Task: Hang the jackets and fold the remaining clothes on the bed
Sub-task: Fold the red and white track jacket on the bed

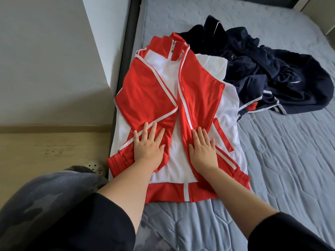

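Red-and-white jacket point(178, 113) lies flat on bed point(282, 169), sleeves crossed over its front. Left hand point(147, 144) and right hand point(203, 148) press on it, fingers straight. Navy clothes point(272, 69) heaped beyond jacket.

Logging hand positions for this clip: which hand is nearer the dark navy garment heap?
Right. The right hand presses the red jacket on the side towards the navy heap; the left hand presses its far side.
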A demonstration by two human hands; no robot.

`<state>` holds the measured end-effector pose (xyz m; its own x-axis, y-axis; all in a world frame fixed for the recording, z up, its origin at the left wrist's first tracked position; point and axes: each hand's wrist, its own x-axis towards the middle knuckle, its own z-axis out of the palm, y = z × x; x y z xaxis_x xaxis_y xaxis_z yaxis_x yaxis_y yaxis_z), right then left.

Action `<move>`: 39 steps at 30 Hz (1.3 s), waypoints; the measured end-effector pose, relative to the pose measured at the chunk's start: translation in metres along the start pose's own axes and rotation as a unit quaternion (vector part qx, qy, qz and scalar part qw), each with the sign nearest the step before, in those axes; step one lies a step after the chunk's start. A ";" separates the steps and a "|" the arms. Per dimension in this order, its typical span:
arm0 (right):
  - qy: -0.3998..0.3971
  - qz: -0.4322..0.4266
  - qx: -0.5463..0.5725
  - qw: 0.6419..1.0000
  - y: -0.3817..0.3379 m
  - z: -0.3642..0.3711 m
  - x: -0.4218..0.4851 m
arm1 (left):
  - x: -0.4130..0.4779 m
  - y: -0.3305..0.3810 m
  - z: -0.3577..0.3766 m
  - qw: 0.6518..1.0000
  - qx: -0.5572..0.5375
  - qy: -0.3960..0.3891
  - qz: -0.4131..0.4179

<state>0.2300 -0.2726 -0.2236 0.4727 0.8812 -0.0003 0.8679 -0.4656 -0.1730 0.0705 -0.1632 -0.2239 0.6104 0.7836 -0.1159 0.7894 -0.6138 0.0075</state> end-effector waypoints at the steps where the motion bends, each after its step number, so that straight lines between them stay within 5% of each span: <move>1: -0.001 0.005 -0.009 1.000 0.001 0.003 -0.005 | 0.001 0.001 0.001 1.000 -0.003 0.003 -0.007; 9: -0.030 -0.008 -0.032 0.999 0.001 0.013 -0.011 | -0.002 0.016 0.002 0.997 -0.008 -0.015 0.078; 14: -0.046 -0.028 -0.039 0.998 0.005 -0.002 -0.004 | -0.010 0.009 -0.007 0.997 -0.043 0.010 0.061; 17: 0.012 -0.020 -0.016 1.000 -0.004 -0.017 -0.002 | -0.013 -0.008 -0.018 0.995 -0.087 0.038 0.006; 20: 0.104 -0.132 0.014 0.986 -0.028 -0.028 -0.005 | -0.015 -0.025 -0.030 0.986 -0.143 0.056 -0.068; 23: -0.013 -0.257 -0.072 0.964 -0.047 -0.021 -0.014 | -0.018 -0.039 -0.039 0.972 -0.206 0.013 -0.111; 26: -0.114 -0.231 -0.090 0.962 -0.044 -0.011 -0.022 | -0.028 -0.046 -0.037 0.988 -0.124 -0.025 -0.090; 30: 0.048 -0.180 -0.038 0.982 -0.037 -0.021 -0.027 | -0.031 -0.037 -0.035 0.995 -0.053 0.076 0.042; 32: 0.019 -0.077 -0.047 0.996 -0.024 -0.020 -0.029 | -0.032 -0.027 -0.028 0.993 -0.042 -0.012 0.114; 35: -0.057 -0.023 -0.055 0.997 -0.009 -0.010 -0.031 | -0.032 -0.016 -0.020 0.986 -0.019 -0.132 0.103; 39: -0.002 -0.038 -0.022 0.999 -0.014 -0.014 -0.022 | -0.018 -0.010 -0.031 0.994 -0.057 -0.035 0.091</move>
<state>0.2101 -0.2863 -0.2078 0.4041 0.9147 0.0068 0.9075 -0.3999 -0.1283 0.0540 -0.1681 -0.1915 0.7407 0.6498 -0.1706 0.6712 -0.7265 0.1474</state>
